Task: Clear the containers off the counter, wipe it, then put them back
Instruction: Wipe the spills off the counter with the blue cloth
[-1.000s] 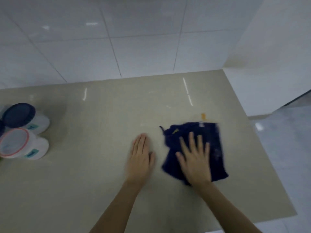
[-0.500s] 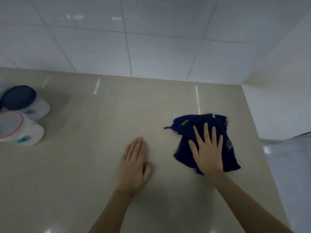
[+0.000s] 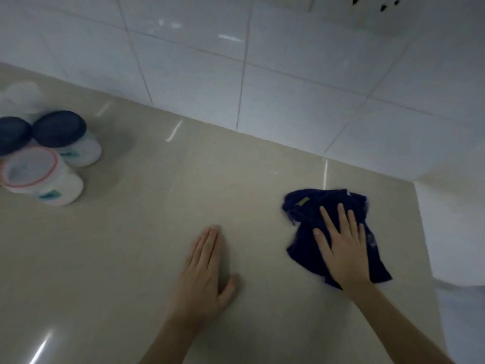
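— So, what do we see of the hands?
— We see the right hand [image 3: 341,248] pressed flat on a dark blue cloth [image 3: 309,211], fingers spread and straight, not gripping it. The left hand [image 3: 204,269] lies palm down on the bare beige counter [image 3: 131,258], fingers together, thumb out, holding nothing.
— And where is the cloth?
— We find it crumpled near the counter's right end, close to the white side wall [image 3: 451,232], with a small yellowish tag [image 3: 301,201] on its far left corner. We cannot read any writing on it.
— The containers?
— We count them at the far left: a white tub with a red-rimmed lid [image 3: 39,174] nearest, a white tub with a dark blue lid [image 3: 65,137] just behind it, another dark blue lid [image 3: 13,135] at the frame's edge, touching or nearly so. Teal labels [image 3: 49,195] show on the tubs, too blurred for us to read.
— Behind them?
— We see white wall tiles [image 3: 288,101] along the counter's back edge
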